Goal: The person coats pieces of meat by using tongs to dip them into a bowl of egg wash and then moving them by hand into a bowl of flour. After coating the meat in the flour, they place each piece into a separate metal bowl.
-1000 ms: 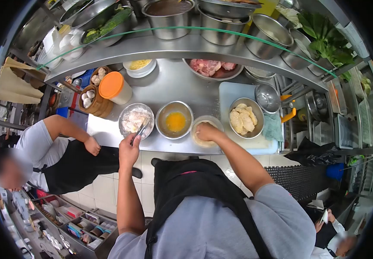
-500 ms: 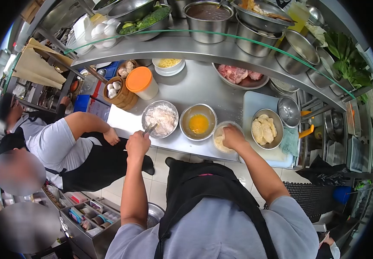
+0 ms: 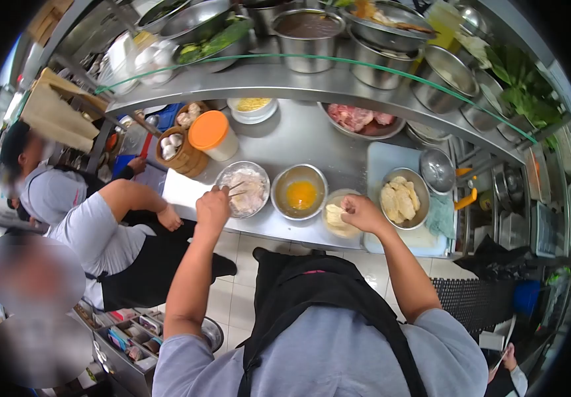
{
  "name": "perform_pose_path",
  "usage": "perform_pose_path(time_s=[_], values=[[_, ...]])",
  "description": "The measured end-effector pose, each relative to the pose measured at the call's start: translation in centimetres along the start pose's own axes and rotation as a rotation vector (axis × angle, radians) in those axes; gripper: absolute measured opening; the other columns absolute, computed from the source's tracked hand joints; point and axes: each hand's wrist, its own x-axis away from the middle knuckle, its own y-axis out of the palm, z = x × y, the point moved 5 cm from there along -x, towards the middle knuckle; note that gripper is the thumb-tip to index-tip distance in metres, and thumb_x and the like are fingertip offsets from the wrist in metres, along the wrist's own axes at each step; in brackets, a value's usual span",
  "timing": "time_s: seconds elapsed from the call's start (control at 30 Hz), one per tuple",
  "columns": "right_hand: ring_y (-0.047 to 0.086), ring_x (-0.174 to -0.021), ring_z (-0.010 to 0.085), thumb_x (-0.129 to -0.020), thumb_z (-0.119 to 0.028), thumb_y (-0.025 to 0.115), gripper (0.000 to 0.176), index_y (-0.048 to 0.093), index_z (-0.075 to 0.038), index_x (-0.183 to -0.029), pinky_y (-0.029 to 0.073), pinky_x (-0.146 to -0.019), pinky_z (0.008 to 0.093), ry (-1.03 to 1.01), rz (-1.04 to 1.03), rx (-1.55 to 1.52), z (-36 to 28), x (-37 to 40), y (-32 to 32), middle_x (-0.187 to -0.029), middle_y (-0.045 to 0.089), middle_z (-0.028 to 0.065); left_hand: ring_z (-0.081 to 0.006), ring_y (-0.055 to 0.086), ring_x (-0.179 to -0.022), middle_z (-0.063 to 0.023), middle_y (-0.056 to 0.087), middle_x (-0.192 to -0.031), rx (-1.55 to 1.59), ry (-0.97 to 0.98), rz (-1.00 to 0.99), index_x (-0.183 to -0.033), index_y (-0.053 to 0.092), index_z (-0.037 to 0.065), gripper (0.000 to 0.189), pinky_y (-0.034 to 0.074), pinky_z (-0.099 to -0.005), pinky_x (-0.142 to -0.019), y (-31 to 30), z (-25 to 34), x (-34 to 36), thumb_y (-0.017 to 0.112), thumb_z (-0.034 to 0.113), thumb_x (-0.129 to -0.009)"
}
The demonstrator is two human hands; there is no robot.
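My left hand (image 3: 213,207) is closed around slim metal tongs (image 3: 236,191), whose two prongs reach over a metal bowl (image 3: 267,173) of white, flour-coated pieces (image 3: 246,192). To its right stands a metal bowl (image 3: 322,175) with beaten egg (image 3: 301,195) at the bottom. Over a bowl of pale crumbs (image 3: 344,231), my right hand (image 3: 363,213) pinches a pale coated piece (image 3: 336,217). Further right, coated pieces (image 3: 400,198) are heaped in another metal bowl (image 3: 424,215) on a light-blue cutting board (image 3: 379,159).
Raw meat (image 3: 358,119) fills a bowl at the back. An orange-lidded tub (image 3: 211,137) and a bamboo steamer (image 3: 189,159) stand back left. A steel shelf (image 3: 285,83) loaded with pots overhangs the counter. Close on the left is a co-worker's arm (image 3: 136,198).
My right hand has lifted slightly out of the crumbs, showing a coated piece in its fingers. The tongs' prongs now appear apart over the flour bowl. The co-workers have shifted slightly.
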Motion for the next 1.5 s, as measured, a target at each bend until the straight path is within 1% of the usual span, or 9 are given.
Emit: perform_pose_path(time_s=[0.27,0.47,0.77,0.9,1.03,1.17,1.3,1.37,1.5], values=[[0.060,-0.081,0.0101,-0.084,-0.008,0.071,0.019,0.062,-0.004,-0.100,0.051,-0.074,0.0286,0.167,0.117,-0.657,1.4,4.3,-7.5,-0.089,0.063,-0.0003,-0.0348,0.071,-0.078,-0.0123,0.070,-0.088,-0.012,0.171,0.027,-0.101,0.067,0.010,0.016,0.057,-0.0481,-0.065,1.9,-1.8,-1.3,0.065,0.024,-0.093],[0.060,-0.081,0.0105,-0.082,-0.008,0.071,0.021,0.065,-0.002,-0.101,0.052,-0.070,0.0278,0.262,0.368,-0.372,6.6,7.9,-15.1,-0.089,0.063,0.0009,-0.0349,0.070,-0.081,-0.0131,0.072,-0.092,0.073,0.200,0.139,-0.109,0.072,0.011,0.023,0.057,-0.0457,-0.070,2.1,-5.4,-1.9,0.057,0.023,-0.096],[0.058,-0.069,0.0113,-0.074,-0.004,0.070,0.018,0.060,-0.001,-0.089,0.049,-0.059,0.0289,0.423,0.245,-0.119,10.0,8.5,-15.2,-0.073,0.058,0.0033,-0.0385,0.069,-0.088,-0.0165,0.072,-0.091,0.287,-0.019,0.124,-0.105,0.076,0.012,0.022,0.055,-0.0475,-0.077,1.6,-9.3,-3.2,0.063,0.027,-0.095],[0.064,-0.075,0.0173,-0.077,-0.006,0.071,0.016,0.062,0.000,-0.089,0.052,-0.070,0.0334,0.289,0.331,0.191,8.3,8.6,-15.4,-0.080,0.065,0.0080,-0.0242,0.064,-0.071,-0.0098,0.067,-0.075,0.746,-0.083,-0.039,-0.106,0.076,0.005,0.024,0.049,-0.0369,-0.067,2.1,-10.7,-3.3,0.066,0.024,-0.097],[0.070,-0.083,0.0284,-0.079,-0.011,0.070,0.023,0.068,0.000,-0.099,0.055,-0.076,0.0370,0.320,0.441,0.264,5.2,8.7,-16.1,-0.091,0.072,0.0170,-0.0106,0.051,-0.066,-0.0003,0.058,-0.069,0.949,-0.046,-0.156,-0.106,0.074,-0.001,0.027,0.041,-0.0281,-0.062,-1.4,-6.7,-2.8,0.065,0.023,-0.099],[0.071,-0.084,0.0272,-0.082,-0.017,0.072,0.028,0.070,0.000,-0.105,0.055,-0.077,0.0370,0.206,0.419,0.178,1.8,7.2,-15.4,-0.094,0.074,0.0164,-0.0116,0.054,-0.068,-0.0071,0.061,-0.071,0.915,-0.015,-0.181,-0.103,0.074,-0.002,0.024,0.045,-0.0296,-0.067,-3.3,-0.5,-2.9,0.066,0.020,-0.097],[0.071,-0.084,0.0258,-0.084,-0.018,0.072,0.029,0.070,0.000,-0.106,0.056,-0.078,0.0367,0.157,0.394,0.126,0.1,6.0,-14.5,-0.095,0.074,0.0150,-0.0271,0.070,-0.082,-0.0212,0.071,-0.082,0.722,0.096,-0.263,-0.103,0.074,0.001,0.029,0.053,-0.0414,-0.073,-2.8,6.3,-3.0,0.064,0.026,-0.094],[0.070,-0.083,0.0246,-0.085,-0.019,0.072,0.029,0.070,0.000,-0.107,0.056,-0.079,0.0364,0.154,0.369,0.128,0.2,5.7,-13.9,-0.097,0.074,0.0139,-0.0274,0.071,-0.076,-0.0102,0.076,-0.091,0.666,0.192,-0.285,-0.097,0.076,0.003,0.028,0.054,-0.0394,-0.074,2.0,7.9,-4.2,0.065,0.028,-0.092],[0.070,-0.085,0.0246,-0.086,-0.020,0.072,0.030,0.069,0.000,-0.108,0.056,-0.080,0.0360,0.169,0.325,0.103,-1.2,5.7,-12.6,-0.098,0.074,0.0137,-0.0328,0.074,-0.087,-0.0136,0.076,-0.097,0.110,0.135,-0.266,-0.091,0.077,0.007,0.027,0.057,-0.0437,-0.081,6.0,12.0,-4.9,0.063,0.030,-0.091]])
